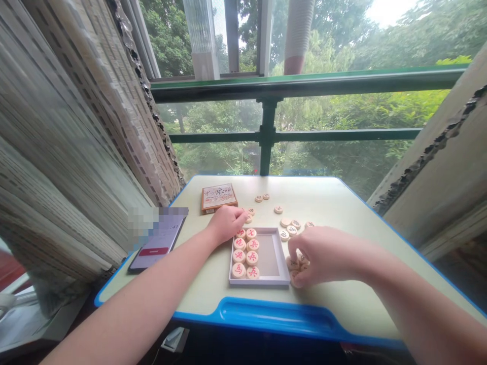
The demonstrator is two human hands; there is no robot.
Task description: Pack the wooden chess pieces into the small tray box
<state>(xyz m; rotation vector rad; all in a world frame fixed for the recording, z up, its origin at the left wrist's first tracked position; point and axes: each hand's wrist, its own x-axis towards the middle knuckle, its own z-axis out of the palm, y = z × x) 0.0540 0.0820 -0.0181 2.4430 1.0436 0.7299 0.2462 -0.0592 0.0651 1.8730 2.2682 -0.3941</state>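
A shallow white box tray (285, 263) holds two columns of round wooden Chinese chess pieces (252, 258) with red characters; its right side shows bare bottom. My left hand (229, 223) is closed at the tray's far left corner, fingertips beside a few loose pieces (249, 219). Whether a piece is inside those fingers is hidden. Right of the tray, my right hand (323, 256) curls its thumb and fingers round a small cluster of pieces (303, 258) on the table, partly covering them. Several dark-lettered pieces (291, 230) lie just beyond this hand.
A printed Chinese chess box lid (219, 196) lies at the back left. A phone (160, 243) rests on the table's left edge. More loose pieces (278, 209) are scattered toward the back. The pale table (353, 304) has a blue rim and front groove (274, 312); curtains flank it.
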